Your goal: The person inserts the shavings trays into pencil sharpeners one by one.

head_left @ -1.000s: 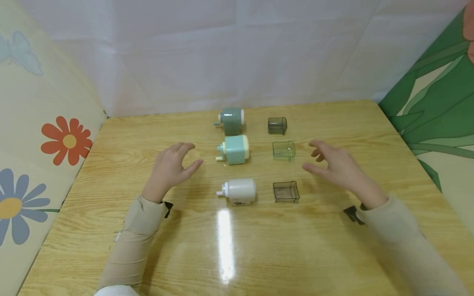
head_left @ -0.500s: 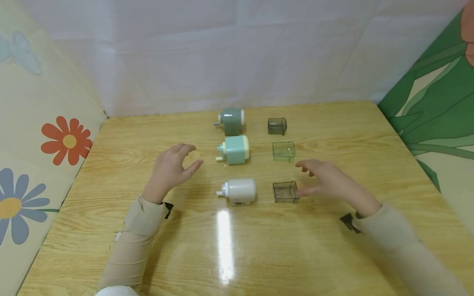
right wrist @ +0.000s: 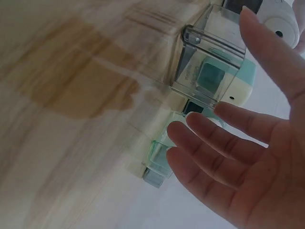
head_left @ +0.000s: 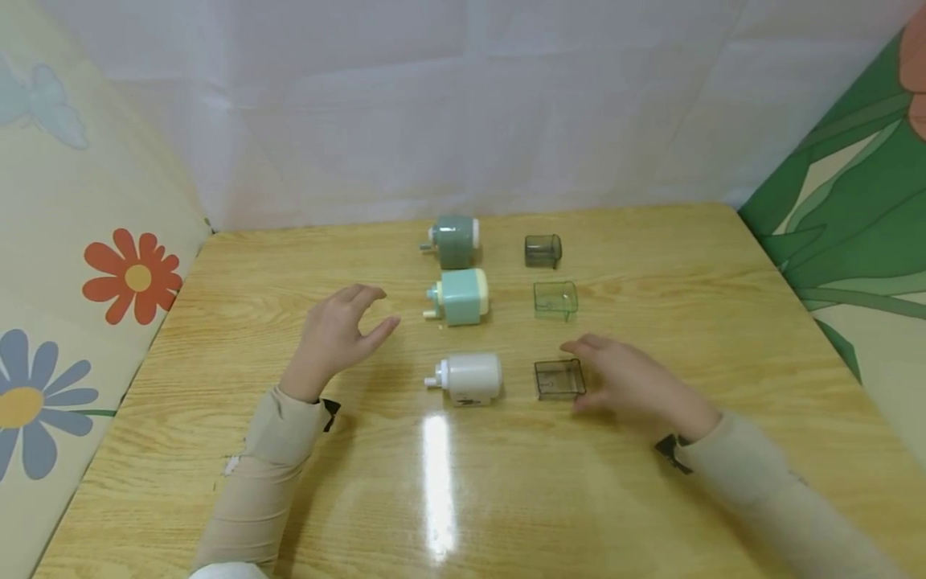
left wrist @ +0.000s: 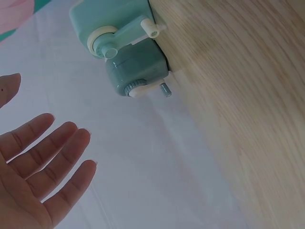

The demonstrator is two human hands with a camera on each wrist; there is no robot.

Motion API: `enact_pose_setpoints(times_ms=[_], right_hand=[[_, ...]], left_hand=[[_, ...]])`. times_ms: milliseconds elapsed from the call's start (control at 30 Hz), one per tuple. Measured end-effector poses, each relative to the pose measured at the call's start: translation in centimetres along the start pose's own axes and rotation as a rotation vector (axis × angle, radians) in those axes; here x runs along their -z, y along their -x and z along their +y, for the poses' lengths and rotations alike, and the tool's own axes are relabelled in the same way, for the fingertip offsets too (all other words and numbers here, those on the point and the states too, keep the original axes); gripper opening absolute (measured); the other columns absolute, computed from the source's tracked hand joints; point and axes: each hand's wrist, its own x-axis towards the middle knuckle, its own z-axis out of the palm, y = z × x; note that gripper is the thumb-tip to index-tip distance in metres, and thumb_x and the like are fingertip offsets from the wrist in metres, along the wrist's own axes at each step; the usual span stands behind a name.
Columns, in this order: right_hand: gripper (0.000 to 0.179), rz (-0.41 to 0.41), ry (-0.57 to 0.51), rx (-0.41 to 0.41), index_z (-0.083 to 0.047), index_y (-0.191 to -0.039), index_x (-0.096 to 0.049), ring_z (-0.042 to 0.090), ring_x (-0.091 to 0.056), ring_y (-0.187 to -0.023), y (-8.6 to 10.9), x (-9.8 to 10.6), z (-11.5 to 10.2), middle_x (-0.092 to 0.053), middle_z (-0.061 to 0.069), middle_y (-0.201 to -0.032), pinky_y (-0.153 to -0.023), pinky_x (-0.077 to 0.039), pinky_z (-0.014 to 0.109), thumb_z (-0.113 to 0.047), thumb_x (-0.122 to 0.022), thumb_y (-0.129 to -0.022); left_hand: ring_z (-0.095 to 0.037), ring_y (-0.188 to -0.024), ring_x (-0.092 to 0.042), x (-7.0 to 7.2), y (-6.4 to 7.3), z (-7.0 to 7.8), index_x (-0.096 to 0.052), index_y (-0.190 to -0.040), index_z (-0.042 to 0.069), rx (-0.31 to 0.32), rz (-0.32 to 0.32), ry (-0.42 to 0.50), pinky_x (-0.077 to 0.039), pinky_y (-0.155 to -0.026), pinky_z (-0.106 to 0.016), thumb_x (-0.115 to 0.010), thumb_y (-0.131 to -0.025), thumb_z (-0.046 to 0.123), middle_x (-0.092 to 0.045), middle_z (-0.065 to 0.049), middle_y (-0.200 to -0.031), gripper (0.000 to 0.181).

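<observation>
Right hand (head_left: 640, 388): Fingers and thumb spread, just beside the right end of a smoke-brown bin (head_left: 559, 382); contact cannot be told.
Left hand (head_left: 335, 338): Fingers relaxed, holding nothing, left of the sharpeners.
Bins: Three in a column; the smoke-brown one nearest the person, then a green bin (head_left: 555, 299) and a dark grey bin (head_left: 542, 251).
Bin nearest: Boxy, see-through, dark-edged, on the table (head_left: 347, 498).
Crank sharpeners: Three, left of the bins: pale grey (head_left: 473, 376), mint-and-cream (head_left: 463, 296), dark green (head_left: 456, 241).
Hard to see: Markings low on the pale grey body, illegible; in the right-wrist view, the thumb partly covers that sharpener.
</observation>
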Motion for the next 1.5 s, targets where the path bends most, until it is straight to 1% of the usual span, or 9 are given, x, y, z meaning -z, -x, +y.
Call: enact_pose_setpoints(times_ms=[133, 367, 667, 867, 1000, 1200, 1333, 1433, 1500], right_hand=[[0.077, 0.014, 0.034, 0.026, 0.003, -0.126, -0.047, 0.035, -0.053, -0.105, -0.1, -0.3, 0.0, -0.053, 0.019, -0.120, -0.090, -0.043, 0.049, -0.031, -0.080, -0.066], [0.065, 0.047, 0.092, 0.076, 0.006, -0.114, -0.055, 0.029, -0.058, -0.092, -0.3, -0.7, 0.2, -0.059, 0.014, -0.105, -0.082, -0.049, 0.043, -0.027, -0.081, -0.065], [0.056, 0.044, 0.100, 0.083, 0.006, -0.110, -0.057, 0.026, -0.059, -0.087, -0.5, -0.7, 0.0, -0.060, 0.013, -0.099, -0.078, -0.050, 0.041, -0.022, -0.080, -0.067], [0.056, 0.045, 0.103, 0.085, 0.006, -0.110, -0.057, 0.026, -0.060, -0.086, -0.5, -0.7, -0.1, -0.061, 0.013, -0.099, -0.077, -0.051, 0.040, -0.023, -0.080, -0.068], [0.056, 0.043, 0.107, 0.095, 0.006, -0.109, -0.057, 0.026, -0.060, -0.085, -0.5, -0.6, -0.1, -0.061, 0.014, -0.098, -0.077, -0.051, 0.040, -0.024, -0.080, -0.067], [0.056, 0.038, 0.105, 0.101, 0.007, -0.108, -0.057, 0.028, -0.060, -0.086, -0.6, -0.5, -0.2, -0.060, 0.015, -0.098, -0.077, -0.051, 0.041, -0.024, -0.080, -0.068], [0.056, 0.031, 0.103, 0.091, 0.006, -0.109, -0.057, 0.029, -0.059, -0.088, -0.6, -0.5, -0.1, -0.060, 0.015, -0.100, -0.079, -0.050, 0.042, -0.025, -0.079, -0.068], [0.057, 0.028, 0.106, 0.086, 0.006, -0.109, -0.057, 0.028, -0.059, -0.087, -0.6, -0.5, -0.2, -0.060, 0.015, -0.100, -0.078, -0.050, 0.042, -0.025, -0.080, -0.068], [0.057, 0.027, 0.109, 0.084, 0.006, -0.109, -0.057, 0.028, -0.060, -0.086, -0.6, -0.5, -0.2, -0.060, 0.014, -0.099, -0.077, -0.051, 0.041, -0.025, -0.080, -0.068]], left_hand=[[-0.029, -0.068, -0.062, 0.0, 0.0, 0.2, -0.063, -0.100, -0.002, -0.011, 0.004, 0.002, -0.051, -0.052, -0.037, -0.068, -0.081, 0.030, -0.064, -0.018, -0.098, 0.038], [-0.030, -0.073, -0.063, 0.0, 0.0, 0.3, -0.063, -0.100, -0.004, -0.035, 0.014, 0.007, -0.053, -0.058, -0.039, -0.069, -0.080, 0.030, -0.064, -0.019, -0.097, 0.039], [-0.031, -0.078, -0.063, -0.1, 0.0, 0.6, -0.064, -0.099, -0.004, -0.072, 0.016, 0.024, -0.053, -0.062, -0.040, -0.068, -0.079, 0.028, -0.064, -0.018, -0.095, 0.038], [-0.031, -0.089, -0.061, -0.5, -0.3, 1.6, -0.063, -0.102, -0.004, -0.110, -0.017, 0.075, -0.052, -0.074, -0.042, -0.064, -0.083, 0.031, -0.064, -0.018, -0.097, 0.040], [-0.031, -0.089, -0.061, -1.0, -0.4, 2.5, -0.062, -0.102, -0.003, -0.160, -0.033, 0.100, -0.052, -0.075, -0.040, -0.061, -0.085, 0.035, -0.064, -0.017, -0.098, 0.041], [-0.030, -0.094, -0.060, -1.9, -0.5, 4.0, -0.061, -0.107, -0.004, -0.227, -0.112, 0.155, -0.051, -0.080, -0.039, -0.061, -0.085, 0.036, -0.062, -0.018, -0.103, 0.046], [-0.028, -0.097, -0.058, -2.4, -0.5, 4.6, -0.060, -0.109, -0.003, -0.267, -0.153, 0.174, -0.049, -0.083, -0.038, -0.046, -0.090, 0.051, -0.062, -0.017, -0.105, 0.059], [-0.027, -0.099, -0.057, -2.7, -0.5, 5.0, -0.060, -0.110, -0.002, -0.291, -0.187, 0.175, -0.048, -0.086, -0.036, -0.051, -0.087, 0.051, -0.061, -0.015, -0.108, 0.059], [-0.025, -0.098, -0.057, -2.7, -0.5, 5.3, -0.060, -0.111, -0.001, -0.299, -0.216, 0.173, -0.048, -0.085, -0.034, -0.061, -0.083, 0.046, -0.061, -0.013, -0.108, 0.054]])
